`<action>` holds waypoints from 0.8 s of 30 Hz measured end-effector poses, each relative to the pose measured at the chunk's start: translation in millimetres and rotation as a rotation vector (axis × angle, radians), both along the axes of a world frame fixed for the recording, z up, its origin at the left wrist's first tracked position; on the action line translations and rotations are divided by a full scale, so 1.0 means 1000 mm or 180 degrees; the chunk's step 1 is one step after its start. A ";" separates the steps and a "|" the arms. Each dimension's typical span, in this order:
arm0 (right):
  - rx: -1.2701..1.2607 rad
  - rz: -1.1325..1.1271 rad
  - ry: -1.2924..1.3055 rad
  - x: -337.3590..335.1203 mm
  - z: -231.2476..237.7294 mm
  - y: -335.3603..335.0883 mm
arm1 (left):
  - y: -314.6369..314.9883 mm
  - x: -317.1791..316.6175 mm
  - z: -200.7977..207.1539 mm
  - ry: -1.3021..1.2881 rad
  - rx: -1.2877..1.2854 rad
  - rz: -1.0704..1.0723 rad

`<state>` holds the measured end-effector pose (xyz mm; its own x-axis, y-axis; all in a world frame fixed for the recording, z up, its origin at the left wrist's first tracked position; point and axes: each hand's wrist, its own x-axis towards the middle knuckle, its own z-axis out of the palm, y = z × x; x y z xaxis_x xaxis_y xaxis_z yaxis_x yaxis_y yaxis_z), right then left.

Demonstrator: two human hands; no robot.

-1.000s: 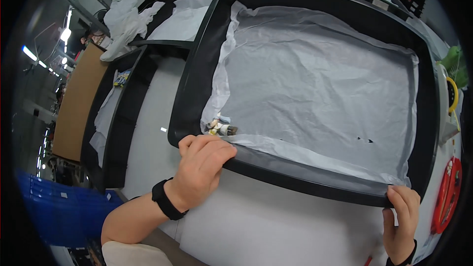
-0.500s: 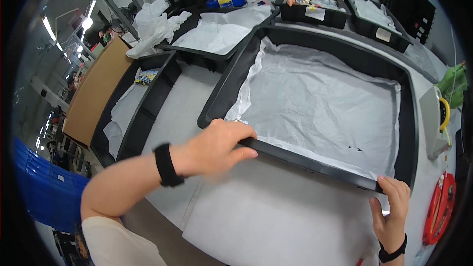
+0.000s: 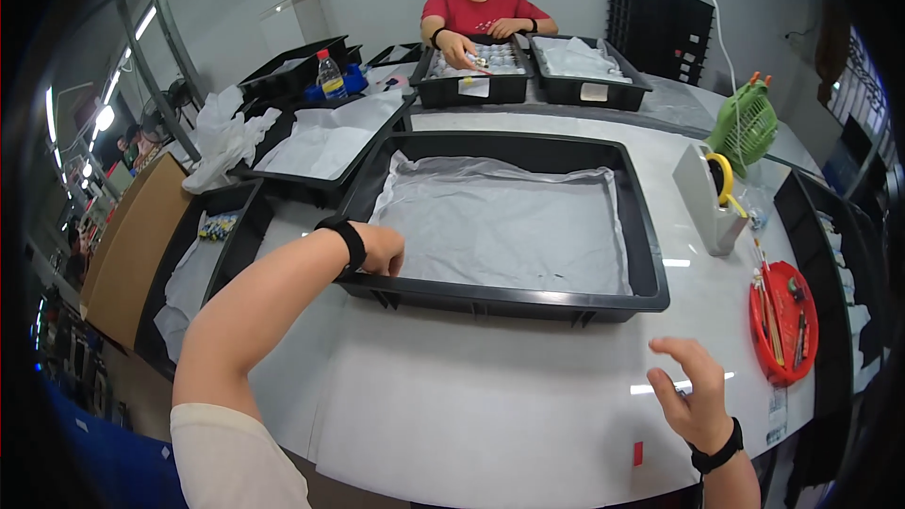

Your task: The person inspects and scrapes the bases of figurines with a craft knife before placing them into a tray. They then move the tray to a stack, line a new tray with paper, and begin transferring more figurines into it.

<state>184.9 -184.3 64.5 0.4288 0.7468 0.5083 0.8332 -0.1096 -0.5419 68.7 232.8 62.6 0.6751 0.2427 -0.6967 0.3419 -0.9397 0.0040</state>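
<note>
A large black plastic tray (image 3: 490, 302) lined with thin white sheet (image 3: 500, 217) sits on the white table ahead of me. Over its near left corner reaches my left hand (image 3: 380, 250); the fingers are bent down inside the tray, close together at the liner. Whatever they may hold is hidden. My right hand (image 3: 693, 391) hovers over the table, right of the tray's near edge and apart from it, open, with thumb and fingers spread and nothing in it. A black band circles each wrist.
Opposite, a person in a red shirt (image 3: 485, 14) handles small items in a black tray (image 3: 471, 90). On the right are a red dish (image 3: 784, 325) of brushes, a tape dispenser (image 3: 712, 203) and a green fan (image 3: 747, 123). Left stand another lined tray (image 3: 325, 141) and a bottle (image 3: 331, 75).
The big tray now lies flat and square to me, released by both hands. My left hand went from its rim to inside the corner; my right drew off the edge. The view has tilted up.
</note>
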 end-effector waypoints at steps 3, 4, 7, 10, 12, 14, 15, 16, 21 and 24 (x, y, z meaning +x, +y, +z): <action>-0.0229 -0.0196 0.0217 -0.013 -0.006 -0.039 | 0.002 -0.002 0.012 -0.0313 0.0006 -0.0031; -0.0225 -0.0346 0.0347 -0.017 -0.009 -0.051 | 0.004 -0.004 0.012 -0.0568 -0.0008 -0.0072; -0.0205 -0.0574 0.0530 -0.033 -0.013 -0.072 | 0.011 -0.013 0.028 -0.1518 -0.0405 0.0446; 0.0089 -0.0494 0.0739 -0.048 -0.021 -0.078 | 0.020 -0.032 0.034 -0.3104 -0.0872 0.0948; 0.0107 -0.0379 0.0792 -0.058 -0.025 -0.073 | 0.018 -0.046 0.040 -0.3833 -0.1456 0.1480; 0.0143 -0.0221 0.1031 -0.073 -0.021 -0.065 | 0.016 -0.058 0.043 -0.4084 -0.1542 0.1555; 0.0119 -0.0147 0.1052 -0.079 -0.025 -0.064 | 0.017 -0.063 0.037 -0.4102 -0.1462 0.1542; 0.0147 -0.0040 0.1092 -0.082 -0.032 -0.061 | 0.013 -0.061 0.033 -0.4176 -0.1316 0.1433; 0.0181 0.0433 0.1226 -0.106 -0.045 -0.056 | 0.003 -0.068 0.010 -0.4624 -0.1274 0.1986; 0.0180 0.0455 0.1224 -0.115 -0.048 -0.063 | -0.001 -0.066 -0.003 -0.4350 -0.0671 0.1674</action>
